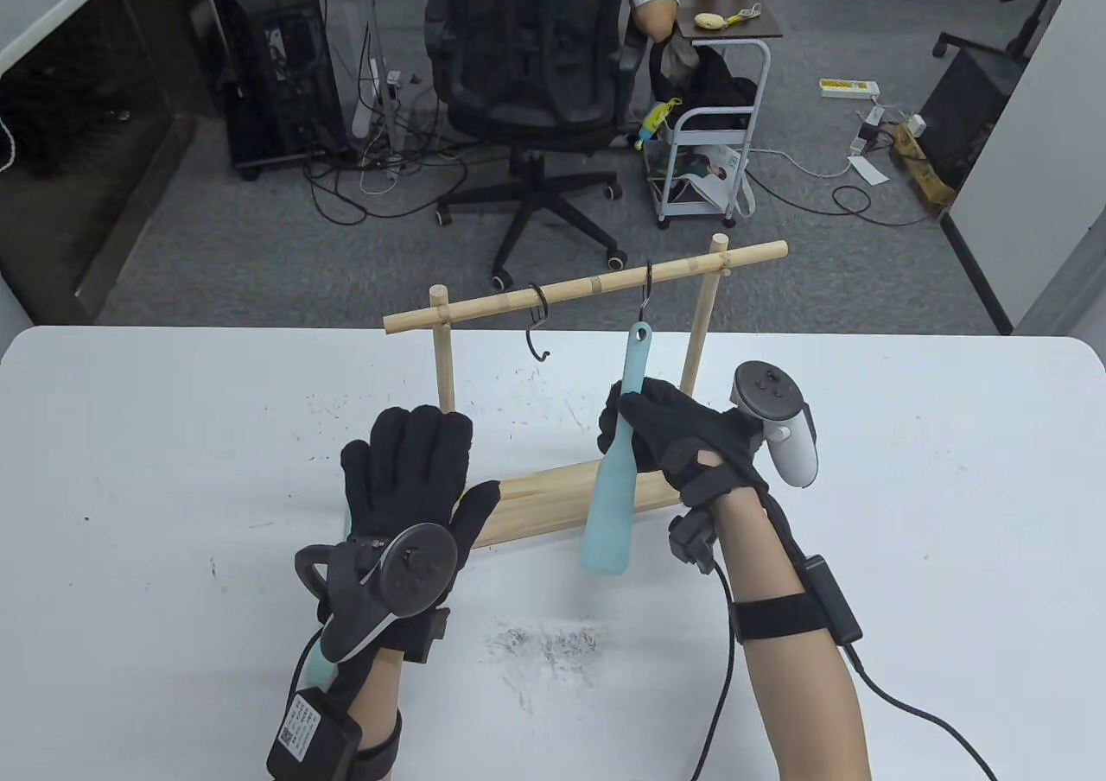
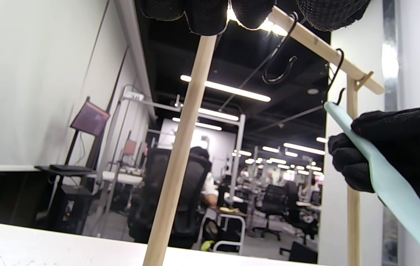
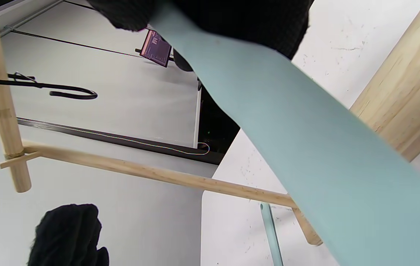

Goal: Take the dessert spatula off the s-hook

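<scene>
Mint-green dessert spatula point(image 1: 615, 461) runs handle-up from the gripping right hand point(image 1: 683, 448) to its s-hook point(image 1: 645, 295) directly above; left hand point(image 1: 415, 492) rests open.

Place: you're in an open-plan office.
Evidence: swivel chair point(image 1: 531, 64), computer tower point(image 1: 275, 64), power strip point(image 1: 848, 87), your white bench point(image 1: 907, 504).
</scene>
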`<action>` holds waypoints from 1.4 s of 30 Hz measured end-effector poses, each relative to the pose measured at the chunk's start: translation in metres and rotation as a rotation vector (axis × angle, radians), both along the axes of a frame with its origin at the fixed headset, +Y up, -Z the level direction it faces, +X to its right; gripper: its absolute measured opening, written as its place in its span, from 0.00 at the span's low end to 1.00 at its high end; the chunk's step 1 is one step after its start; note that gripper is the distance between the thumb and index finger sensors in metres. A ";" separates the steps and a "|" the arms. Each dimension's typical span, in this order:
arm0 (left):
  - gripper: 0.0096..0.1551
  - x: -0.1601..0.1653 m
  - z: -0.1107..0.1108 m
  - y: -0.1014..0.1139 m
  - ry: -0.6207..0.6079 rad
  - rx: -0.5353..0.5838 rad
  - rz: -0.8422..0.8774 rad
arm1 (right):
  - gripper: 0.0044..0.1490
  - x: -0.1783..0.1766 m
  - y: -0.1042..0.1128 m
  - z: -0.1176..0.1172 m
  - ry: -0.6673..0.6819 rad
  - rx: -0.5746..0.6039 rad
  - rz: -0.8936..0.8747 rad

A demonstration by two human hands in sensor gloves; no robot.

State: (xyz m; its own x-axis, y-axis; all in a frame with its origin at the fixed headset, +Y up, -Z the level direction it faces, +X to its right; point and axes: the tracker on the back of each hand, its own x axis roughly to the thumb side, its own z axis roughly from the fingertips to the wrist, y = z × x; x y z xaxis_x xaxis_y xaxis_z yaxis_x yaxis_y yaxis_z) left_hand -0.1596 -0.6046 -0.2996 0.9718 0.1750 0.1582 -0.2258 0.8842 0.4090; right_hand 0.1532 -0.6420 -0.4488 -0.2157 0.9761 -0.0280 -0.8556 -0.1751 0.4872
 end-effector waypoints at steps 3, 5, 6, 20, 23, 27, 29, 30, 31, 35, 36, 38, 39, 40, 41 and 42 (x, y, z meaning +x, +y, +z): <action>0.44 0.000 0.000 0.000 -0.001 -0.003 0.000 | 0.34 0.000 0.002 0.002 0.003 0.000 -0.007; 0.44 0.000 0.000 0.000 -0.001 -0.004 -0.001 | 0.34 0.000 0.003 0.003 0.004 0.001 -0.007; 0.45 0.000 0.000 0.000 -0.002 -0.004 -0.001 | 0.34 0.000 0.003 0.004 0.006 0.001 -0.008; 0.45 0.001 0.000 0.000 -0.008 -0.005 0.002 | 0.34 0.001 0.007 0.006 0.013 0.026 -0.005; 0.45 0.001 0.000 0.000 -0.010 -0.007 0.002 | 0.34 0.000 0.009 0.009 0.018 0.035 -0.010; 0.45 0.002 0.000 0.000 -0.013 -0.008 0.002 | 0.34 -0.001 0.013 0.012 0.027 0.052 -0.003; 0.45 0.002 0.000 0.000 -0.014 -0.010 0.002 | 0.34 -0.002 0.015 0.014 0.030 0.059 0.000; 0.45 0.002 0.000 0.000 -0.015 -0.010 0.002 | 0.34 -0.003 0.017 0.015 0.031 0.063 0.000; 0.45 0.002 0.000 0.000 -0.015 -0.010 0.002 | 0.34 -0.003 0.017 0.016 0.033 0.067 0.002; 0.45 0.002 0.001 0.000 -0.018 -0.007 0.003 | 0.34 -0.004 0.022 0.020 0.037 0.081 0.003; 0.45 0.002 0.001 0.000 -0.018 -0.006 0.003 | 0.34 -0.004 0.022 0.021 0.038 0.083 0.003; 0.45 0.002 0.001 0.000 -0.019 -0.005 0.003 | 0.34 -0.004 0.024 0.024 0.042 0.093 0.006; 0.45 0.002 0.001 0.001 -0.019 -0.004 0.002 | 0.34 -0.003 0.026 0.026 0.043 0.099 0.010; 0.45 0.002 0.001 0.001 -0.019 -0.004 0.002 | 0.34 -0.002 0.027 0.027 0.045 0.104 0.014; 0.45 0.002 0.001 0.001 -0.020 -0.004 0.002 | 0.34 -0.001 0.028 0.029 0.045 0.110 0.016; 0.45 0.003 0.002 0.001 -0.020 -0.003 0.003 | 0.34 0.001 0.030 0.031 0.045 0.115 0.018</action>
